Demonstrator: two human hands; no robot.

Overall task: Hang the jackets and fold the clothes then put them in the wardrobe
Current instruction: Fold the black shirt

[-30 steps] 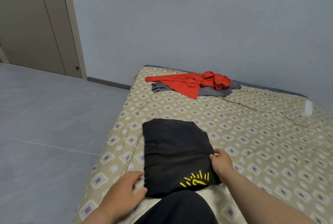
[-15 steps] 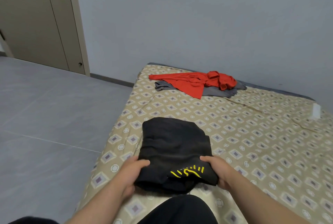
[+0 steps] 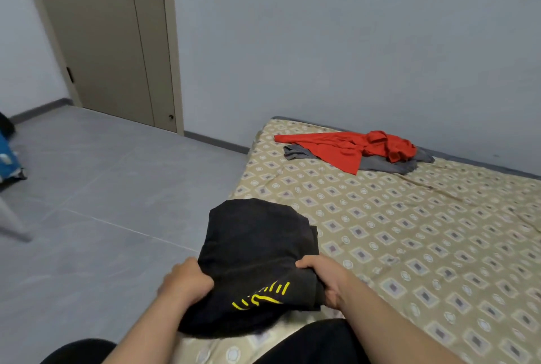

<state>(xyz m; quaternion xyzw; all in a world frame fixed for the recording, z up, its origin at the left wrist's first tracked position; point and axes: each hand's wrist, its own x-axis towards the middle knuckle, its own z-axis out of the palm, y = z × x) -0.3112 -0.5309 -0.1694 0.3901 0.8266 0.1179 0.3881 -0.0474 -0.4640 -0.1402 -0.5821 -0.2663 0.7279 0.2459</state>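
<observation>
At the near corner of the bed [image 3: 439, 246], folded black garment [image 3: 257, 249] sits between both hands: left hand [image 3: 187, 283] grips its left edge, right hand [image 3: 325, 278] its right edge, fingers curled under. Long axis runs away from the person. Red garment [image 3: 348, 145] lies well apart.
</observation>
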